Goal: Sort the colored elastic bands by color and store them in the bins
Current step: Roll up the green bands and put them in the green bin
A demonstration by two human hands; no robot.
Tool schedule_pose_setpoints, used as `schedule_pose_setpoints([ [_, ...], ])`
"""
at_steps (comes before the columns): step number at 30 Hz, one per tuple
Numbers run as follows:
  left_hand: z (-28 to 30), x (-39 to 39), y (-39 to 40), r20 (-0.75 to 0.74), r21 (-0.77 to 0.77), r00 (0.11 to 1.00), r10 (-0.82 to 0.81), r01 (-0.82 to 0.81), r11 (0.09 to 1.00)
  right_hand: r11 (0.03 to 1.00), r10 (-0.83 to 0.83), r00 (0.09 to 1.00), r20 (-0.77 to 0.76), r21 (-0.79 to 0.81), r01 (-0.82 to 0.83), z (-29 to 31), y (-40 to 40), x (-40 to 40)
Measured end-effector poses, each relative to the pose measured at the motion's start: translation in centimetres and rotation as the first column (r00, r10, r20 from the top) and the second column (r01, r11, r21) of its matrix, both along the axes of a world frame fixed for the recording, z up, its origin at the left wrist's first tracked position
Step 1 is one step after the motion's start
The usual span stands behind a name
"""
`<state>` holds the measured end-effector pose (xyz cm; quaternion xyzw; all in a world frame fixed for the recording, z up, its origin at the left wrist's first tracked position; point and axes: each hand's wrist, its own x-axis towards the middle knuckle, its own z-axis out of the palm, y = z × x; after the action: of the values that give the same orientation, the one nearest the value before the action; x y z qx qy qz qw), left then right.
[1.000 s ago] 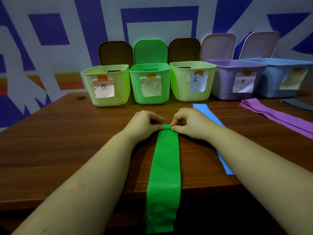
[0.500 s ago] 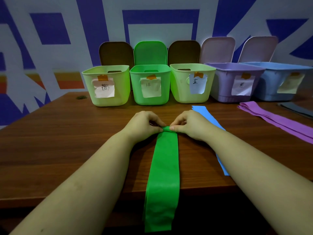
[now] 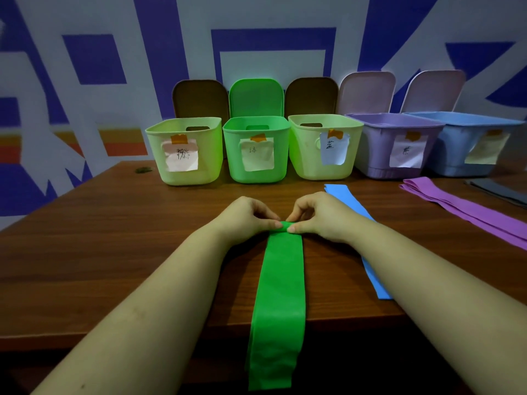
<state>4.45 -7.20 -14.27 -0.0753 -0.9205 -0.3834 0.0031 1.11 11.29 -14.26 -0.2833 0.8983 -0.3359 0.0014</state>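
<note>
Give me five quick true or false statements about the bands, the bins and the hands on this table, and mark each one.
1. Both hands pinch the far end of the long green elastic band. True: the left hand and right hand hold its rolled end.
2. The green elastic band lies wholly on the brown wooden table. False: its near end hangs over the front edge.
3. A flat blue elastic band lies partly under the right forearm. True.
4. The purple elastic bands are inside the lilac plastic bin. False: they lie on the table in front of it.
5. The bright green plastic bin has its lid closed. False: the lid stands open behind it.
</note>
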Motion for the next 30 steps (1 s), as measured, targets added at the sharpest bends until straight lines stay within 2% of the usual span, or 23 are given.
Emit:
schedule_pose_setpoints([
  [7, 1.6, 0.7, 0.6, -0.023, -0.179, 0.998, -0.059, 0.054, 0.982, 0.991, 0.006, 0.999, 0.043, 0.136, -0.012, 2.4, -0.3, 0.6],
  [13, 1.3, 1.9, 0.6, -0.216, -0.260, 0.972, -0.096, 0.037, 0.965, 0.966, -0.034, 0.996, 0.078, 0.259, 0.013, 2.9, -0.9, 1.3],
  [18, 1.3, 2.4, 0.2, -0.232, -0.191, 0.971, -0.064, 0.018, 0.981, 0.973, -0.050, 0.999, -0.006, 0.227, 0.050, 2.1, -0.7, 2.0],
  [22, 0.6, 2.4, 0.1, -0.176, -0.057, 0.984, -0.024, 0.014, 0.998, 0.982, -0.078, 0.996, -0.045, 0.167, 0.084, 1.0, -0.5, 2.5],
  [26, 0.4, 2.4, -0.1, -0.072, -0.109, 0.997, -0.036, 0.028, 0.994, 0.991, -0.034, 0.999, -0.027, 0.130, 0.038, 1.7, 0.1, 3.0],
  [30, 0.6, 3.0, -0.1, -0.134, -0.165, 0.988, -0.073, 0.050, 0.985, 0.991, -0.045, 0.998, 0.043, 0.124, 0.040, 2.2, 0.0, 3.1],
])
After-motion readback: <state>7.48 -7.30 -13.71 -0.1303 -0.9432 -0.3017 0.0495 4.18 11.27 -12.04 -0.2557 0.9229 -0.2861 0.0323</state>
